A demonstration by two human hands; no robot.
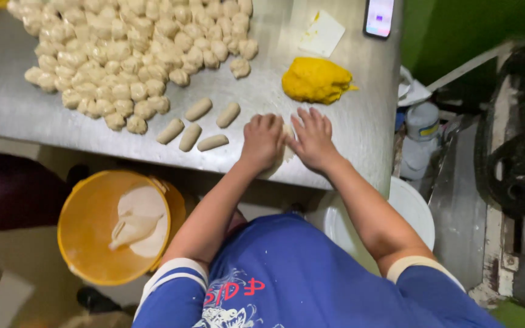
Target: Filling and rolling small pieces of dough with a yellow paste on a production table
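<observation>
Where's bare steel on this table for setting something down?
Free: between the dough-ball heap and yellow dough lump; right of it along the table edge. Crowded: upper left, the rolled logs, both hands.

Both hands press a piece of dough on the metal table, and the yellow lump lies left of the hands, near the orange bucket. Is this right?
Not quite. In the head view the yellow lump lies on the metal table beyond the right hand, not near the orange bucket. Both hands, left hand too, press the dough.
</observation>
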